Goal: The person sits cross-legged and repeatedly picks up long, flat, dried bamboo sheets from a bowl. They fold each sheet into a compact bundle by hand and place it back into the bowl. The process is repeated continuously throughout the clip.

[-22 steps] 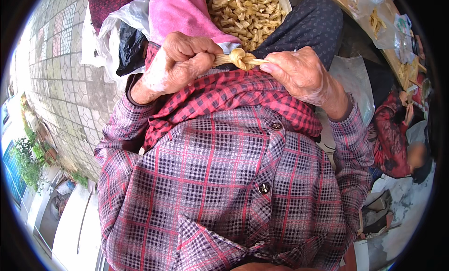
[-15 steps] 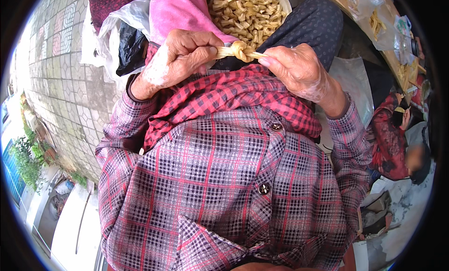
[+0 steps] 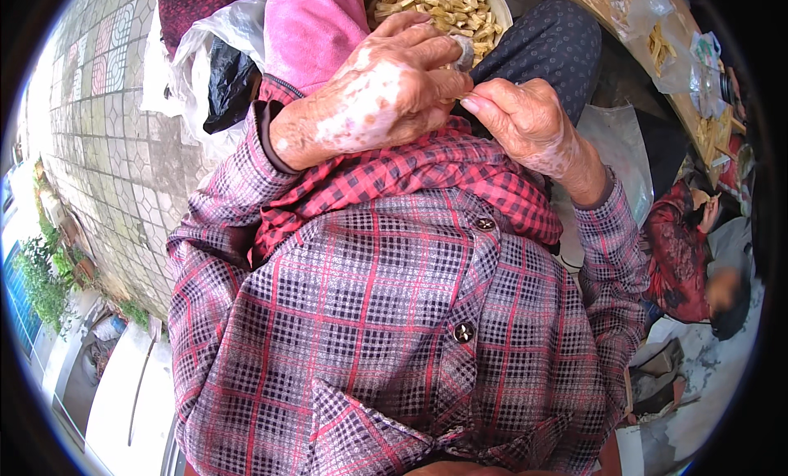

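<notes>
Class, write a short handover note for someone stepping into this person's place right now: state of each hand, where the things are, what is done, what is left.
Left hand: closed, fingertips pinching a small pale piece that is mostly hidden.
Right hand: fingertips pinched together, meeting the left hand's fingertips at the same spot.
Bowl: just beyond the hands, on the lap, holding many pale yellow cut pieces.
Pink cloth and plastic bags: to the left.
Done: bowl looks well filled.
Left: the piece between the fingers is not yet in the bowl.

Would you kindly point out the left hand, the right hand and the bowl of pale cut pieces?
left hand (image 3: 373, 94), head view, on the back of the hand.
right hand (image 3: 525, 123), head view, on the knuckles.
bowl of pale cut pieces (image 3: 499, 2), head view, on its right rim.
</notes>
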Available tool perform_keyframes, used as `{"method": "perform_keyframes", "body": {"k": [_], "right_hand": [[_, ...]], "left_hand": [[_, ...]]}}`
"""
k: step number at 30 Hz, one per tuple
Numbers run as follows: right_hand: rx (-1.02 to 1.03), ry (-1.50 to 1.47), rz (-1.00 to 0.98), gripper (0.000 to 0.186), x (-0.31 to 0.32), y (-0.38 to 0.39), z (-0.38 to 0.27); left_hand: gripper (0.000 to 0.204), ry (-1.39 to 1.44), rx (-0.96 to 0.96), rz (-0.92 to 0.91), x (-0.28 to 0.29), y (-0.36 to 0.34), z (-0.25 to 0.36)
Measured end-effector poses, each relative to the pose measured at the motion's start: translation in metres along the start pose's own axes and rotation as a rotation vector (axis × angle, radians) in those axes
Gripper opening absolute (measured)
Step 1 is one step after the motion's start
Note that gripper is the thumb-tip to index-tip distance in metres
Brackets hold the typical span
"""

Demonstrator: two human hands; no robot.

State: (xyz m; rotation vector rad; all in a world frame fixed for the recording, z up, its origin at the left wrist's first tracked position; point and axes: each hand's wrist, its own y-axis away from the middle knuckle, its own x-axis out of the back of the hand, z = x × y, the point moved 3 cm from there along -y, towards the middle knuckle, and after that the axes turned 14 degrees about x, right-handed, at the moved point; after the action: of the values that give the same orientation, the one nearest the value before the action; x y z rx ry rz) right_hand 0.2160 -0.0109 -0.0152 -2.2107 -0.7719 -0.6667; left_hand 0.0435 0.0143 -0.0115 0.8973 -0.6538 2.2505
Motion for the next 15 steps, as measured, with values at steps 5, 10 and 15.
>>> {"method": "perform_keyframes", "body": {"k": [5,10,15], "right_hand": [[-0.072,-0.032,-0.013,0.014,0.004,0.010,0.002],[-0.075,-0.065,-0.014,0.015,0.007,0.013,0.003],[-0.131,-0.134,-0.062,0.017,0.010,0.017,-0.001]], "left_hand": [[0.034,0.033,0.006,-0.050,-0.011,-0.007,0.000],[0.021,0.104,0.026,-0.060,-0.019,-0.010,0.003],[0.011,0.202,-0.043,-0.136,-0.022,-0.009,0.004]]}}
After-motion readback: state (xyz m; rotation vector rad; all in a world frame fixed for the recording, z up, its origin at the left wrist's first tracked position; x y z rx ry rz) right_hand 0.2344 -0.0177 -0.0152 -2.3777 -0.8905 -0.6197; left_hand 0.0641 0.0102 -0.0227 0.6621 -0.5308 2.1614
